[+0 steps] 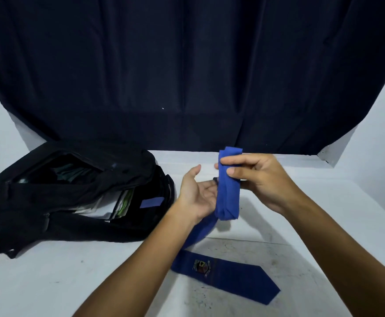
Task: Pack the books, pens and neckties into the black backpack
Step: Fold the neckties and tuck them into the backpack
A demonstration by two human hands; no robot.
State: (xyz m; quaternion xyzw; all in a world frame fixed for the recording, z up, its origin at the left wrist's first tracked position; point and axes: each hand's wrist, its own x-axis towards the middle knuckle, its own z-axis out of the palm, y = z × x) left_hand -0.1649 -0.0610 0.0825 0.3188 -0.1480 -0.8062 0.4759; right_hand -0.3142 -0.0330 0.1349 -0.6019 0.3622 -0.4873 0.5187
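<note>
Folding a royal-blue fabric necktie [229, 193] in mid-air over the white tabletop [72, 282]. Right hand [257, 179] pinching the folded bundle between thumb and curled fingers, holding it upright. Left hand [198, 191] lying palm-up with fingers relaxed, touching the bundle's left side and supporting the trailing length, not gripping. Wide pointed end with an embroidered crest trailing down onto the tabletop near the lower right, not yet folded in.

Black fabric backpack [77, 197] lying on its side at the left of the tabletop, well apart from the hands, main compartment unzipped and gaping. Showing inside: white and green-edged books or papers [118, 203], stacked. A small blue patch [151, 203] visible at the opening; tie or label, cannot tell.

Progress judgement: books apparently packed. Pens not visible anywhere; possibly inside already, cannot confirm. No other loose necktie seen on the tabletop.

Remaining, as judged: finishing the fold on the tail, placing the bundle into the open compartment, possibly zipping.
</note>
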